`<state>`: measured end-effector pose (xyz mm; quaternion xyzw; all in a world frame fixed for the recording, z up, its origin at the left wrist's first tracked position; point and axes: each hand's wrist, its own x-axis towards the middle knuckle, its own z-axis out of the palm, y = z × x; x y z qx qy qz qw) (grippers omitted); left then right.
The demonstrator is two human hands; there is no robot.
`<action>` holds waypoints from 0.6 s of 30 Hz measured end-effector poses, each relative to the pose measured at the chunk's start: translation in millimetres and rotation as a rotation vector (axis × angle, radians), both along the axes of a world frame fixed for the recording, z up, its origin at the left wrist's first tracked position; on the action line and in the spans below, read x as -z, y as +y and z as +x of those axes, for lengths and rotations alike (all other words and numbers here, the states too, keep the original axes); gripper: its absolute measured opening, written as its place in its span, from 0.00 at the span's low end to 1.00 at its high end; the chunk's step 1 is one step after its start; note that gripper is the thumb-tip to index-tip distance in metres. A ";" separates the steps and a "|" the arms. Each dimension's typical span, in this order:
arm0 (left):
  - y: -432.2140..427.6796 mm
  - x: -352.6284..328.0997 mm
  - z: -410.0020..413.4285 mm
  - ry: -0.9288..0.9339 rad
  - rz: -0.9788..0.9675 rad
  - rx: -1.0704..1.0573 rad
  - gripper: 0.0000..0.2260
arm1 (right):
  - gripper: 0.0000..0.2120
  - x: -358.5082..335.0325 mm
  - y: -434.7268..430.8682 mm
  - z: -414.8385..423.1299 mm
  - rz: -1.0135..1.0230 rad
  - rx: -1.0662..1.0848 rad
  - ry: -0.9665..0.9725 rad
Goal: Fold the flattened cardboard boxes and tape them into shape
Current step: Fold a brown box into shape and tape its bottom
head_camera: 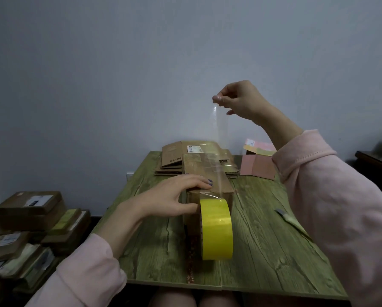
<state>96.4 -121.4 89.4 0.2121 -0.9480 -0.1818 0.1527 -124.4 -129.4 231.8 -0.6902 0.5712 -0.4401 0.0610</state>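
The box [207, 171] sits mid-tabletop [274, 240] under the left hand [172, 196], whose fingers lie nearly straight. The raised right hand [241, 100] pinches clear tape [215, 134] that runs down to the yellow roll [217, 229], which stands just before the box.

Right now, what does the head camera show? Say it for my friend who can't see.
A right hand pinches clear tape, stretched up from a yellow roll standing on a green table. The left hand presses on a cardboard box behind the roll; flat boxes are stacked farther back.
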 end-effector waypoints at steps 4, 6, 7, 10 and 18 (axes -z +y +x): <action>1.4 1.9 -0.8 0.017 0.017 -0.017 0.24 | 0.08 -4.2 -1.0 5.1 -0.018 -0.013 -0.002; 2.1 2.7 -1.2 0.021 0.014 -0.014 0.25 | 0.08 -7.2 0.4 8.6 -0.036 -0.030 0.006; 2.2 2.8 -1.4 0.023 0.013 -0.014 0.24 | 0.08 -9.0 1.7 10.4 -0.049 -0.041 0.013; 1.6 3.8 -1.5 0.032 0.013 -0.015 0.22 | 0.08 -14.5 4.3 14.2 -0.085 -0.057 0.035; 3.8 20.5 -10.0 0.218 -0.130 -0.077 0.22 | 0.10 -0.6 -19.1 5.5 -0.039 0.006 0.050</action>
